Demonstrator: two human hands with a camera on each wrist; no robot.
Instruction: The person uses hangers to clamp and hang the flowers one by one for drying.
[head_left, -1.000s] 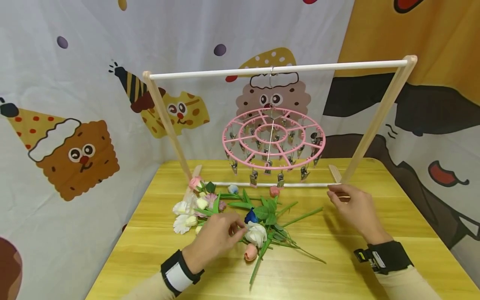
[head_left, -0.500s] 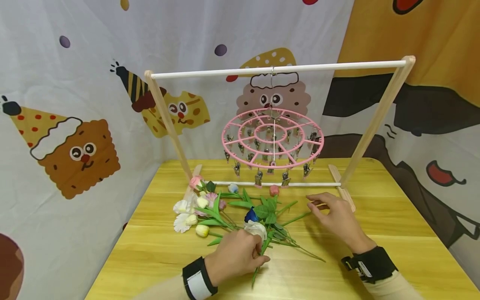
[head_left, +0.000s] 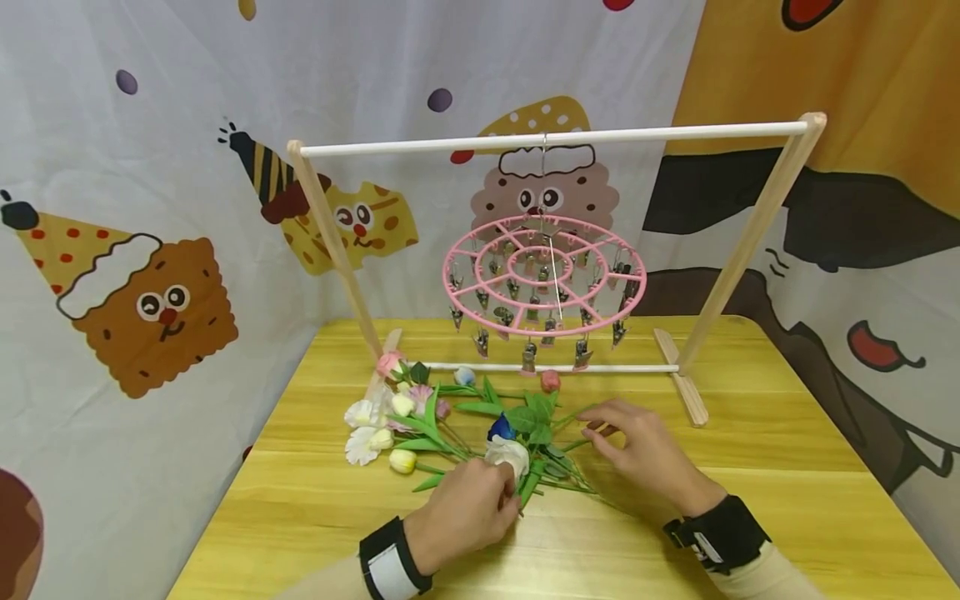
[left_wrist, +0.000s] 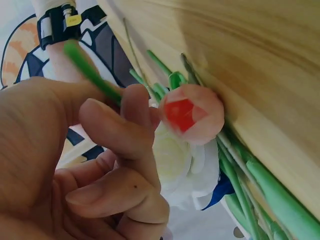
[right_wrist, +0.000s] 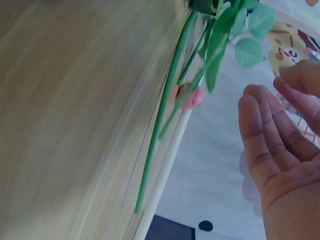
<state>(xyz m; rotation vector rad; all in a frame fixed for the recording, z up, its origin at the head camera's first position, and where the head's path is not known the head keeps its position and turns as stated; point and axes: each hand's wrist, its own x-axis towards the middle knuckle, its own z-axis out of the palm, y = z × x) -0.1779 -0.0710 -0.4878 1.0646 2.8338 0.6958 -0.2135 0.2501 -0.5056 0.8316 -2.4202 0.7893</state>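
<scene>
My left hand (head_left: 467,510) pinches a green flower stem (left_wrist: 92,72) between thumb and fingers, low over the near side of a heap of artificial flowers. In the left wrist view a peach tulip (left_wrist: 195,115) shows just beyond the fingertips, and a white rose (head_left: 507,452) lies behind it. A blue rose (head_left: 501,427) sits beside the white one. My right hand (head_left: 637,446), holding nothing, has loosely bent fingers near the stem ends on the heap's right. In the right wrist view, green stems (right_wrist: 162,115) and a pinkish-red flower (right_wrist: 191,96) appear beyond that hand.
A round pink clip hanger (head_left: 543,333) with many metal clips hangs from the white top rod (head_left: 420,146) of a wooden-legged rack. White and yellow flowers (head_left: 402,461) lie left on the wooden table (head_left: 750,500). A cartoon-printed cloth (head_left: 420,67) covers the wall behind.
My right hand moves left and down from the rack's foot to the stems. The left hand moves right, over the peach tulip, and takes hold of a stem. The hanger turns a little.
</scene>
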